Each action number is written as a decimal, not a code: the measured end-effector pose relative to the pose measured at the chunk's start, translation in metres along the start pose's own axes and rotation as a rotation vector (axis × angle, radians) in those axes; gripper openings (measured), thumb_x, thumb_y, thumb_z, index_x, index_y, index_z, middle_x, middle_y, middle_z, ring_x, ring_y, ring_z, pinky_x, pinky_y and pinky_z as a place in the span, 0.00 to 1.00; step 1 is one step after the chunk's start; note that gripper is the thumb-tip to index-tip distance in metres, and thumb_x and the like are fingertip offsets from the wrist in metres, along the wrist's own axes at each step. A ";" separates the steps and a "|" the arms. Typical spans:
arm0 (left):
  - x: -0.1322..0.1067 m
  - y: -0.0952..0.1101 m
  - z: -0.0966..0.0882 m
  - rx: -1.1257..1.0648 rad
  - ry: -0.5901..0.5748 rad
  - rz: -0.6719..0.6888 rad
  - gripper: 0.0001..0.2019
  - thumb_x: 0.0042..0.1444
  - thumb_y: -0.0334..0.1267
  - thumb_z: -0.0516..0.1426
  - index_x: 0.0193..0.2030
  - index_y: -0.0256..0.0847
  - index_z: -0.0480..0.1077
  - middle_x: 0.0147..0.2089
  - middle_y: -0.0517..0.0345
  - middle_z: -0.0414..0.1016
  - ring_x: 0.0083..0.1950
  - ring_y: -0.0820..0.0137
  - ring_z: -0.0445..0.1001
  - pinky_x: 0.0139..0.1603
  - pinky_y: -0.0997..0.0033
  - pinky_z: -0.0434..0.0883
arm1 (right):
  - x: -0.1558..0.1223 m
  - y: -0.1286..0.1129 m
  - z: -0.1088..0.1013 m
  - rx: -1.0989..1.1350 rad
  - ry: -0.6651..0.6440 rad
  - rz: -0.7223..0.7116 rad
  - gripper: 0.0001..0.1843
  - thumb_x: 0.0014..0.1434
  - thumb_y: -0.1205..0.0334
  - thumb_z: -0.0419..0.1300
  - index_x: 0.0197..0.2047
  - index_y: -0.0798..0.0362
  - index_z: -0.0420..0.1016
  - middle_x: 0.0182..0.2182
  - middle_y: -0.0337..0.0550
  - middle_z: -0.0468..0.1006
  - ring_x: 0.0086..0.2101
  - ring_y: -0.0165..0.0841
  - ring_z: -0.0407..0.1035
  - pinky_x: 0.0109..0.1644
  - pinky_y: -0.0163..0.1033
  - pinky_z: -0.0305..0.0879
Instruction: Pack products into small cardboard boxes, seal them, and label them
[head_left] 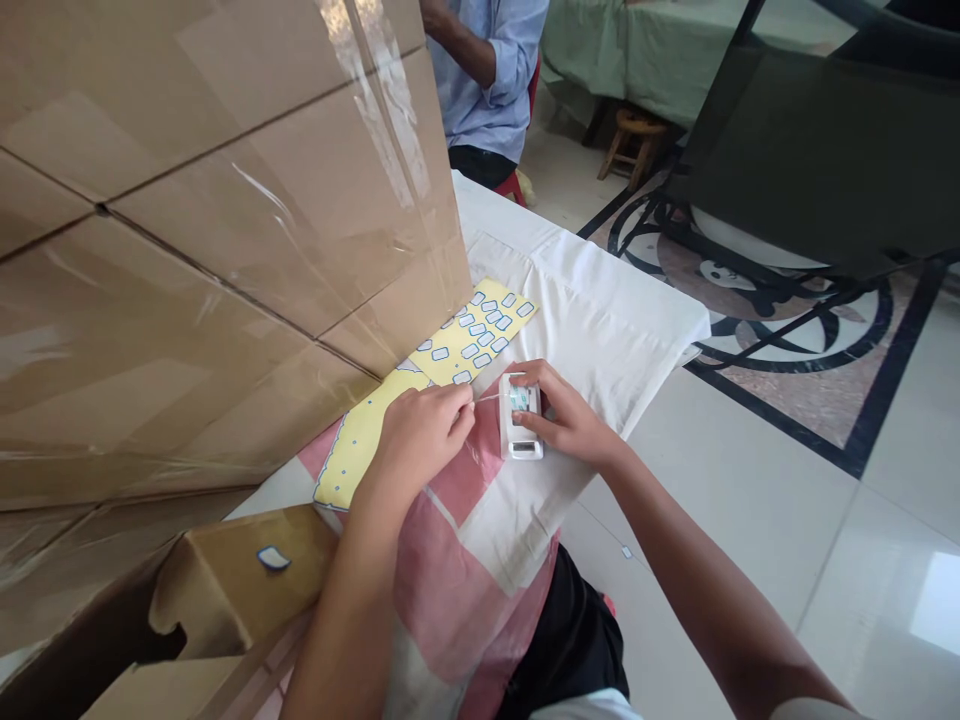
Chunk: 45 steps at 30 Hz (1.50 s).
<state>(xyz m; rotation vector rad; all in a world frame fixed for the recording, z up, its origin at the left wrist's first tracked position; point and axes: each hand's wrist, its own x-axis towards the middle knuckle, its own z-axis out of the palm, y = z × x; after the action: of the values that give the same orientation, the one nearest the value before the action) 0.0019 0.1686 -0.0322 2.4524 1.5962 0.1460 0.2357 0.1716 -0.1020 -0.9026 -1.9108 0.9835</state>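
Observation:
My right hand (566, 412) grips a small white plastic device (507, 425) on the cloth-covered table, thumb and fingers at its right side and top edge. Blue-green print shows in the device's recess. My left hand (426, 428) is closed in a pinch just left of it. A thin pale strand (487, 398) runs from those fingertips to the device; whether it is thread or a strip I cannot tell. Beyond the left hand lies a yellow sheet (491, 320) bearing several small white, blue-edged pieces. Partly behind the left wrist is another yellow sheet (358, 440) with a wavy blue edge.
Taped cardboard boxes (225, 250) rise like a wall at left. An open carton (277, 590) stands at lower left with a white piece on its flap. A person in a blue shirt (499, 60) sits beyond the table. A dark chair (817, 160) is at right.

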 end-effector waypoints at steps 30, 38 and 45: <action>-0.012 -0.056 -0.039 0.155 -0.050 -0.198 0.11 0.65 0.40 0.48 0.30 0.45 0.61 0.28 0.60 0.69 0.28 0.66 0.62 0.32 0.65 0.48 | -0.005 0.000 -0.001 0.062 -0.006 0.132 0.17 0.68 0.56 0.60 0.56 0.44 0.58 0.65 0.53 0.64 0.58 0.47 0.68 0.51 0.53 0.72; -0.033 -0.048 -0.020 -0.129 0.107 -0.183 0.11 0.68 0.43 0.49 0.35 0.45 0.63 0.29 0.63 0.71 0.30 0.69 0.67 0.33 0.68 0.55 | -0.004 0.000 0.000 0.059 0.021 0.148 0.19 0.66 0.54 0.63 0.55 0.43 0.61 0.64 0.50 0.66 0.60 0.48 0.66 0.56 0.54 0.70; -0.070 -0.039 -0.011 -0.306 0.122 -0.189 0.13 0.69 0.43 0.48 0.33 0.44 0.63 0.26 0.65 0.68 0.29 0.71 0.65 0.33 0.70 0.57 | -0.004 -0.004 0.002 -0.005 0.044 0.182 0.30 0.63 0.54 0.66 0.64 0.44 0.61 0.59 0.49 0.71 0.57 0.48 0.68 0.58 0.53 0.69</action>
<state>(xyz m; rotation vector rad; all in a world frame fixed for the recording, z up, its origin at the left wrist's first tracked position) -0.0635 0.1215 -0.0286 2.0876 1.7002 0.4786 0.2346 0.1660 -0.1006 -1.1074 -1.8190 1.0552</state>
